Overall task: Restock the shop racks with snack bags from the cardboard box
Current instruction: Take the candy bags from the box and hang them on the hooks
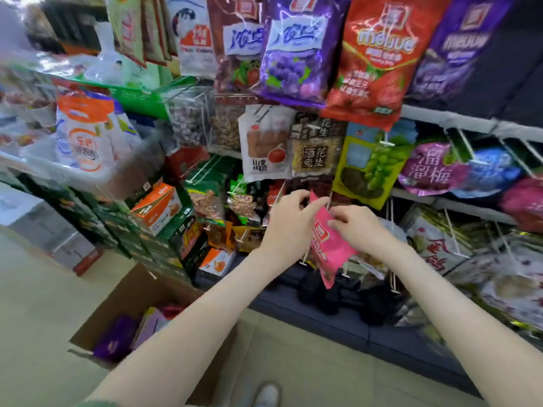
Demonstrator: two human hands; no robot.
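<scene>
The pink bag (330,254) hung in front of the rack (323,315), a little toward 4 o'clock from the middle of the view. It was a flat, glossy plastic pouch, longer than wide. Its long axis ran almost from 12 to 6 o'clock, with the top edge up by the fingers and the bottom corner swung slightly toward 5 o'clock. Its printed face, with a red and white label, was turned toward 3 o'clock, so it was seen partly edge-on.

The left hand (289,218) pinched the bag's top corner between thumb and curled fingers. The right hand (357,227) gripped the upper edge just beside it at 3 o'clock, fingers bent onto the film. Both forearms reached in from 6 o'clock.

Thin white wire hooks (304,261) stuck out of the rack near the bag; whether the bag hung on one could not be told.

The cardboard box (132,292) stood open on the pale floor (38,304) at 8 o'clock, its brown walls dull and its flaps spread, with shiny purple bags (114,339) inside. At 1 o'clock a crinkled red bag (379,54) hung high on the rack. A light shoe (267,395) showed at 6 o'clock.
</scene>
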